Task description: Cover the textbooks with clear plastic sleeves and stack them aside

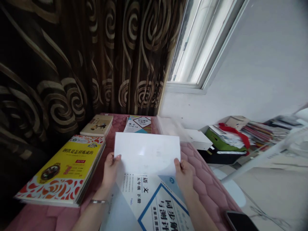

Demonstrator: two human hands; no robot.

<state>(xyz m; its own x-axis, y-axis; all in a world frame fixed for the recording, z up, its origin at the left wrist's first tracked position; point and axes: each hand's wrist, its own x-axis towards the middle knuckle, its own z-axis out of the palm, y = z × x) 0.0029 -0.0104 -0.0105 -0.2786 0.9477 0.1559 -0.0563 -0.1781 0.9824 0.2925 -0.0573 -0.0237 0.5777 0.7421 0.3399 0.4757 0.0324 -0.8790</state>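
Note:
A glossy white sheet [147,154] is stretched between my two hands above the table. My left hand [110,168] pinches its left edge between thumb and fingers. On the opposite edge, my right hand [185,173] grips it the same way. Below the sheet, near me, lies a blue and white workbook [154,199] with large Chinese characters printed sideways; its upper part is hidden by the sheet. Whether the sheet is joined to the workbook, I cannot tell. A bracelet circles my left wrist.
A stack of books topped by a yellow cover [77,154] sits left, with a small tan book [97,125] behind. Another workbook [138,124] and clear plastic [172,128] lie at the back of the pink quilted tabletop [204,192]. A phone [240,220] rests at right.

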